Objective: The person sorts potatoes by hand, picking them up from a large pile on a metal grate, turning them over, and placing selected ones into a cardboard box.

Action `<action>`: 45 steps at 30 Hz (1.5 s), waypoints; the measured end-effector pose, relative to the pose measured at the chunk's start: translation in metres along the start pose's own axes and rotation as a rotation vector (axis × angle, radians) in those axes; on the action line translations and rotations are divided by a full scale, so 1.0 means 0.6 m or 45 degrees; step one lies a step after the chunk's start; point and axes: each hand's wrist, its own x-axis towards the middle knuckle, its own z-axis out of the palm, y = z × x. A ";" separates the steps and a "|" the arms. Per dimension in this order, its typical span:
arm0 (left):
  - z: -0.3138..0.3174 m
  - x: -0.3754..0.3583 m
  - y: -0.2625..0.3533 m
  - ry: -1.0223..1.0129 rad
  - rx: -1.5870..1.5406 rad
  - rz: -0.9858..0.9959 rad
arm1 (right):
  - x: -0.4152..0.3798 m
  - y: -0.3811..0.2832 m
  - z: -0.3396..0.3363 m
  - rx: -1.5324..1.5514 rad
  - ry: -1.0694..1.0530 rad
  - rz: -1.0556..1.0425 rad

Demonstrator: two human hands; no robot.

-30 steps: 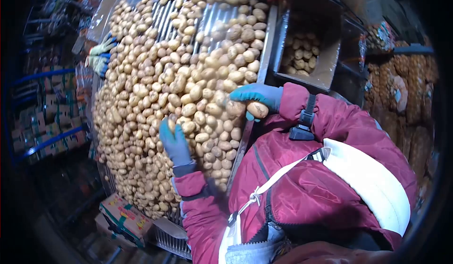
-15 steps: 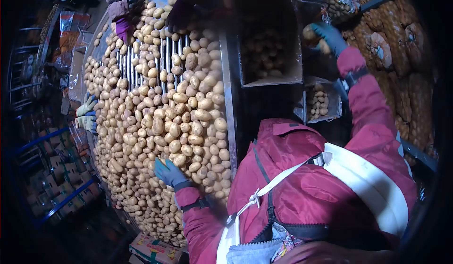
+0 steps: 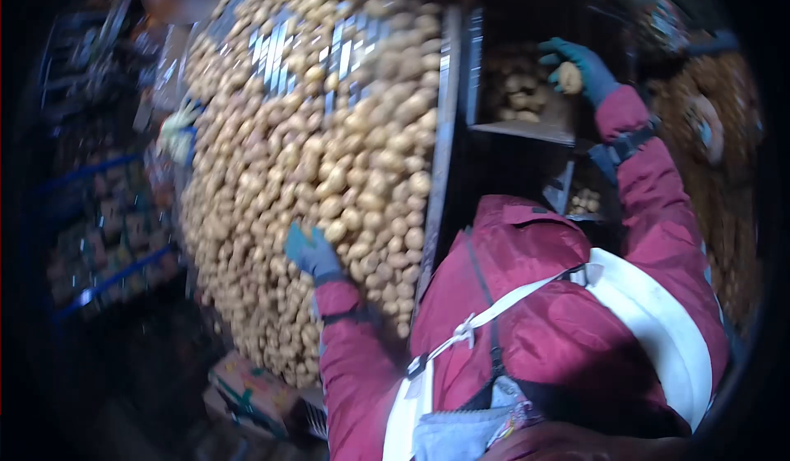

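My left hand point(image 3: 311, 253), in a blue-green glove, lies on a wide spread of potatoes point(image 3: 329, 185) with its fingers apart. It does not visibly grip any of them. On the other side, my right hand point(image 3: 586, 70), gloved the same way, is over the right part of an open box point(image 3: 535, 129) with potatoes inside. A single potato point(image 3: 569, 77) shows against the palm and thumb of that hand, while the other fingers stretch out. Motion blurs parts of the view.
Metal rollers point(image 3: 276, 53) show between the potatoes at the back. A metal rail point(image 3: 441, 132) edges the table. Another person's pale glove point(image 3: 177, 132) is at the far left edge. A smaller box of potatoes point(image 3: 584, 201) stands nearer me; net sacks point(image 3: 708, 90) lie right.
My right hand has come over the box from its right side; two potatoes showed in it before, one now. The view has turned, and another person's sleeve at the top left is out of sight.
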 end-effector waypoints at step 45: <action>-0.069 -0.017 0.052 0.095 0.059 -0.263 | 0.021 0.128 0.658 -0.083 -1.078 0.667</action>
